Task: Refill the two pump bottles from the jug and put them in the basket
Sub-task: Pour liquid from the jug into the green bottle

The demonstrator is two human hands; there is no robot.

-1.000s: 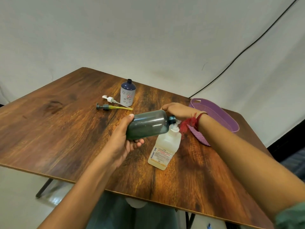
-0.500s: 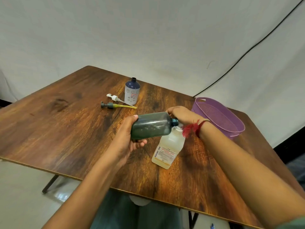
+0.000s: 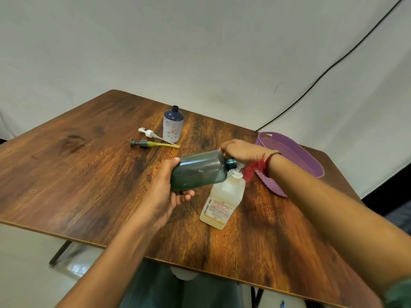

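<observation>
My left hand [image 3: 164, 196] grips the base of a dark green pump bottle [image 3: 198, 172], which lies nearly level in the air with its open neck pointing right. My right hand [image 3: 244, 151] curls over the far side of that bottle's shoulder; its fingertips are hidden. Just under the neck stands the pale jug [image 3: 222, 201] with a white cap and a printed label. An open blue-and-white bottle [image 3: 173, 127] stands further back. Beside it lie a white pump [image 3: 148, 133] and a grey pump with a yellow tube [image 3: 142, 143]. The purple basket [image 3: 311, 165] sits at the right, behind my right forearm.
Everything rests on a wooden table [image 3: 77, 170] whose near edge runs below my forearms. A white backdrop hangs behind it, with a black cable [image 3: 333, 63] crossing it at the right. Floor and a table leg show at the lower left.
My view has shifted a little, so the table and objects sit differently in frame. Both hands keep the green bottle in about the same pose above the jug.
</observation>
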